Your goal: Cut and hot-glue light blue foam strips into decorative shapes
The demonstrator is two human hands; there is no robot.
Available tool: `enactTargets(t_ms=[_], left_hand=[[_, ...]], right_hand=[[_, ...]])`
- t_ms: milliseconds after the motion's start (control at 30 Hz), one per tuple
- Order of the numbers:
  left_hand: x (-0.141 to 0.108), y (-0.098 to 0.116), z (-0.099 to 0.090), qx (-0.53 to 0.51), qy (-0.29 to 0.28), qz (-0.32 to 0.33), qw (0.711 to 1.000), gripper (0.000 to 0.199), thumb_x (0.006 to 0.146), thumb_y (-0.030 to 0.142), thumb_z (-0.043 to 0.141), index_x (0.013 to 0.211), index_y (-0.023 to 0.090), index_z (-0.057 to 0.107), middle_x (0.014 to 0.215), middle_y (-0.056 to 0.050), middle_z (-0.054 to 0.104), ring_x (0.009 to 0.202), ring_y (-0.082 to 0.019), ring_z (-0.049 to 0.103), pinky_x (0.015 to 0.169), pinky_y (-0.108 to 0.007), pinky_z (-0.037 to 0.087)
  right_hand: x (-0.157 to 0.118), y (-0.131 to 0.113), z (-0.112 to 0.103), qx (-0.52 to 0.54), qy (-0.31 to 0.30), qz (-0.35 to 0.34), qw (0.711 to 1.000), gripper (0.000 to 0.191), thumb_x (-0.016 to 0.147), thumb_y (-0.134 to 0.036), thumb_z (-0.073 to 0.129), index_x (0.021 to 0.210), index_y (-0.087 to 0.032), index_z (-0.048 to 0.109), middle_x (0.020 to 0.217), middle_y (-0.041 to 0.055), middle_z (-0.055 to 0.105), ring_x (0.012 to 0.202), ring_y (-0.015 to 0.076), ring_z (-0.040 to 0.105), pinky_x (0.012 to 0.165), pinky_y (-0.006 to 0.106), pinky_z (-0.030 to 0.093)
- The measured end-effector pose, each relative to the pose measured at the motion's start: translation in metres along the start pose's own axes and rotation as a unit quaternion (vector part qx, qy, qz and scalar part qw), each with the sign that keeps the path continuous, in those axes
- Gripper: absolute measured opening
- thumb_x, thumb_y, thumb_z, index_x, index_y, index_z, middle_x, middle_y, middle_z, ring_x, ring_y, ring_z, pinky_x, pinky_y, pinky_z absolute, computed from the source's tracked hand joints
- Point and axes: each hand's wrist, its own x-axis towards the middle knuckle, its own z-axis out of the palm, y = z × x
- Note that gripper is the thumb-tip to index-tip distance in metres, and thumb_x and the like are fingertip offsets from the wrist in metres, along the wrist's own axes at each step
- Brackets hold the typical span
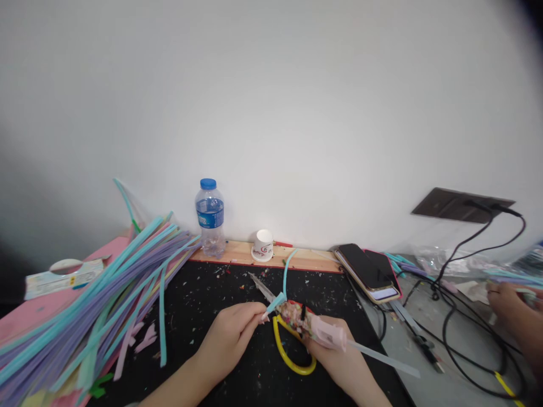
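Note:
My left hand (232, 334) is closed, thumb and forefinger pinching a light blue fuzzy strip (275, 304). A thin blue length (287, 274) rises behind it and seems to be part of the same strip. My right hand (337, 359) wraps round a glue gun (326, 332) with a pale pink rear and a speckled, crusted front aimed at the left fingertips. A translucent glue stick (384, 358) sticks out of its back end. Under and between both hands are scissors with a yellow handle (292, 367), blades pointing away; their middle is hidden.
At left lies a large bundle of coloured fuzzy strips (106, 305), near a tape roll (65, 277). A water bottle (210, 217) and paper cup (263, 246) stand by the wall. Phones (369, 271) and black cables (449, 333) lie right. Another person's hand (515, 308) is far right.

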Motion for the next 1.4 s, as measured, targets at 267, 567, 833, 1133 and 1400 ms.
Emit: enactTargets(t_ms=[267,567,833,1133,1400], left_hand=[[0.0004,-0.0011,0.0009,0.0,-0.004,0.001,1.0,0.017,0.09,0.016,0.044,0.092,0.021,0.059,0.081,0.0,0.069,0.072,-0.014,0.064,0.068,-0.022,0.048],[-0.0015,-0.0002,0.0005,0.002,-0.007,-0.001,1.0,0.016,0.09,0.016,0.044,0.091,0.022,0.059,0.081,0.0,0.068,0.072,-0.014,0.064,0.068,-0.021,0.048],[-0.0003,-0.0003,0.0009,-0.007,-0.005,0.0,1.0,0.015,0.09,0.016,0.044,0.091,0.021,0.059,0.08,0.0,0.068,0.071,-0.013,0.064,0.068,-0.021,0.047],[0.0009,-0.0019,0.0008,-0.012,-0.008,-0.02,1.0,0.016,0.09,0.014,0.045,0.09,0.022,0.059,0.08,0.002,0.068,0.073,-0.012,0.064,0.07,-0.019,0.046],[0.0014,-0.001,0.0,-0.002,0.007,-0.024,1.0,0.016,0.089,0.015,0.045,0.09,0.022,0.06,0.079,0.001,0.069,0.071,-0.014,0.064,0.069,-0.02,0.048]], right_hand=[[0.0001,0.0055,0.0009,-0.015,-0.002,-0.02,1.0,0.021,0.067,-0.017,0.052,0.051,-0.018,0.038,0.051,-0.006,0.031,0.05,0.0083,0.028,0.044,0.02,0.024],[-0.0006,0.0036,0.0009,-0.025,-0.007,-0.01,1.0,0.019,0.066,-0.017,0.049,0.052,-0.019,0.036,0.051,-0.0059,0.031,0.049,0.0084,0.027,0.045,0.021,0.023],[-0.0003,-0.0024,-0.0008,0.006,0.002,0.0,1.0,0.014,0.065,-0.02,0.051,0.053,-0.018,0.042,0.052,-0.0045,0.037,0.05,0.0094,0.032,0.047,0.022,0.028],[0.0053,-0.003,-0.0003,0.042,-0.037,0.015,0.998,0.007,0.064,-0.019,0.054,0.064,-0.014,0.059,0.059,-0.0001,0.054,0.054,0.0134,0.048,0.052,0.023,0.04],[0.0077,-0.0005,-0.0046,0.142,-0.02,0.014,0.99,0.03,0.057,-0.012,0.059,0.086,-0.015,0.065,0.082,0.0046,0.07,0.076,0.0224,0.062,0.07,0.031,0.049]])
